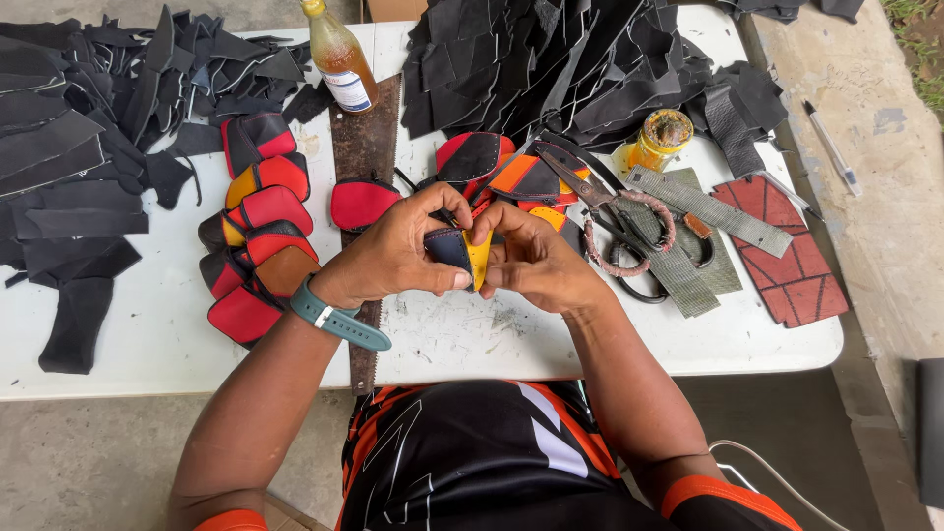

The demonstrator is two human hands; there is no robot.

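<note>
Both hands meet over the middle of the white table (157, 334). My left hand (398, 251), with a teal watch on its wrist, and my right hand (536, 261) pinch a small leather piece (464, 254), dark blue on one side and yellow on the other, and press its two layers together. Just beyond the fingers lie several stitched leather pieces in red, black and orange (492, 167). A column of similar red, yellow and black pieces (258, 231) lies to the left of my left hand.
Piles of black leather scraps (79, 147) and more black leather scraps (580, 59) cover the far table. A rusty hand saw (362, 147), a glue bottle (339, 59), a yellow jar (661, 138), large scissors (615, 211), webbing strips (688, 236), a red patterned sheet (787, 246) and a pen (831, 147) lie around.
</note>
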